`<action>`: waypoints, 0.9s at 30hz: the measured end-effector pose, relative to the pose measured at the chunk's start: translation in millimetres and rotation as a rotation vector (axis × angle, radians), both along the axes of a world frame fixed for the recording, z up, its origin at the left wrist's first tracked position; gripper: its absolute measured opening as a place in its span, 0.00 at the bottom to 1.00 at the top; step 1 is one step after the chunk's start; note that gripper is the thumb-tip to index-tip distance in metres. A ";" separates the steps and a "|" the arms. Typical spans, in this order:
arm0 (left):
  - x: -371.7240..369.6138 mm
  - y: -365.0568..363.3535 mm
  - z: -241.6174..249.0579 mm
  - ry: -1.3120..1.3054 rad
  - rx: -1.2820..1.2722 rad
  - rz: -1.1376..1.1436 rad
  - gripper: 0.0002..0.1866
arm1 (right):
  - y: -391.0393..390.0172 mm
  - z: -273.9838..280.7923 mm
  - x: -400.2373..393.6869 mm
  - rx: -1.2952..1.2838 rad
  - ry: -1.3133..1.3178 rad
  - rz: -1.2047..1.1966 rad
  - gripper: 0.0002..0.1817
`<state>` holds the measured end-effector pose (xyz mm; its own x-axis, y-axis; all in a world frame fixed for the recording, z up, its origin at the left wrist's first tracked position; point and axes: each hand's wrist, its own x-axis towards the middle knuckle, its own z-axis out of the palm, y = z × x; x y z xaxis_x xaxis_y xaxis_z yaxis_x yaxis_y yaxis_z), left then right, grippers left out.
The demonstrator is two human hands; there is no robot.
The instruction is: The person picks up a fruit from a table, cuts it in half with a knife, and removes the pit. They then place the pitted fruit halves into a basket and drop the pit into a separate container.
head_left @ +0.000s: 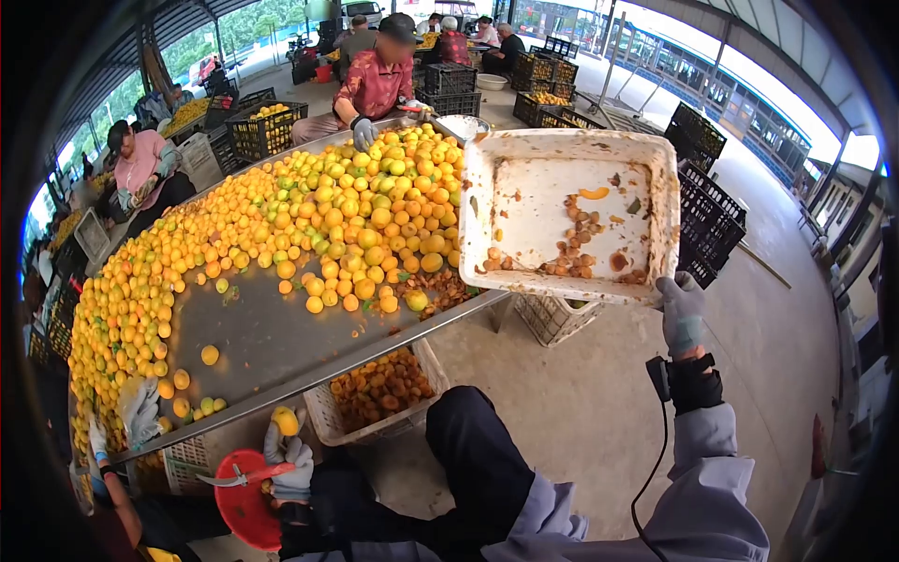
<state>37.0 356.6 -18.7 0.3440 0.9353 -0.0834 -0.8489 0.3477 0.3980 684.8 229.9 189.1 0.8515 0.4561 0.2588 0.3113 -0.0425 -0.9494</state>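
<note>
White tray point(538, 201) tilts at two o'clock, its corner gripped by the right hand point(682, 314). At seven, the left hand point(294, 465) clasps a fruit point(286, 421) and a knife point(258, 477).

There are two hands in gloves, a left hand point(292, 461) and a right hand point(682, 314). I count one big table point(267, 309), one white tub point(571, 201), one red bowl point(245, 513) and one knife point(245, 479). One yellow fruit point(286, 421) is in the left hand, and the fruits on the table point(337, 217) are too many to count. Near the table are three pale baskets point(433, 371). There is one person in a red shirt point(376, 86), one person in a pink shirt point(146, 169), and more than three people farther back point(451, 45). There are more than six black crates point(452, 81).
</note>
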 end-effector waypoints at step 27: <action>15.2 -3.4 18.3 0.069 -0.087 0.096 0.17 | 149.8 76.8 -85.9 -0.174 -1.030 0.055 0.12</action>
